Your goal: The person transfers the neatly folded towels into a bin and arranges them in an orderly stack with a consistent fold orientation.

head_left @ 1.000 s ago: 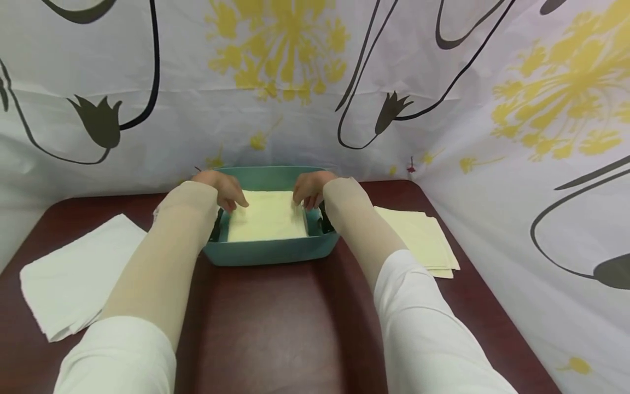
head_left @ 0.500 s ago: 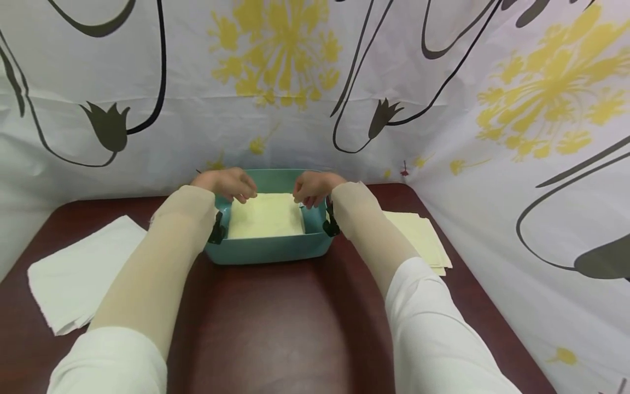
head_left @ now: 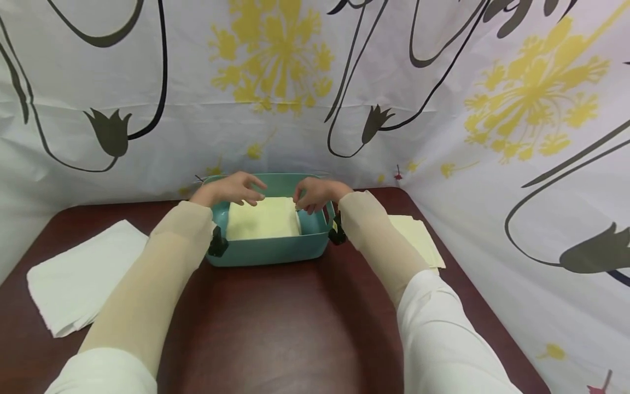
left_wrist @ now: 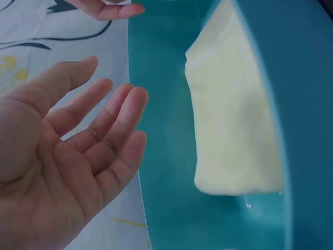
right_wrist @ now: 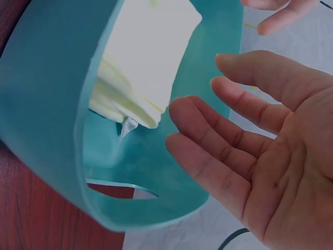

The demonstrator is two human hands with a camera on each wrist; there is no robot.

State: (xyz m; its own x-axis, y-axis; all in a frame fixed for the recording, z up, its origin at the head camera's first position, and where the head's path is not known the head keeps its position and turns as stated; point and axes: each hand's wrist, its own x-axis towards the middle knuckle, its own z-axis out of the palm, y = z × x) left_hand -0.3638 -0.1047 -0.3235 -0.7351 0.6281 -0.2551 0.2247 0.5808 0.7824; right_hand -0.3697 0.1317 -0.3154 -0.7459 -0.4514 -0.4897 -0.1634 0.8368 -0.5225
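Observation:
A teal plastic bin [head_left: 266, 253] with handle slots stands at the back of the table. Inside lies a folded pale yellow cloth [head_left: 263, 221]; its layered folds show in the right wrist view. My left hand [head_left: 236, 189] hovers over the cloth's far left part, fingers spread and holding nothing. Above the far right corner is my right hand [head_left: 317, 194]. In the right wrist view the right hand's fingers [right_wrist: 208, 166] are loosely bent, apart from the cloth. A small shiny clear piece [right_wrist: 128, 126] sits beside the folds.
On the left of the dark red table [head_left: 266, 328] lies a folded white cloth [head_left: 86, 276]. More pale yellow cloths [head_left: 418, 238] are stacked at the right, partly behind the right sleeve. A printed white curtain [head_left: 197, 137] hangs right behind the bin.
Both hands have lifted off the cloth in the bin. The left hand has moved rightward and its fingers have spread. The cloth stays in the bin, and the head view has shifted slightly.

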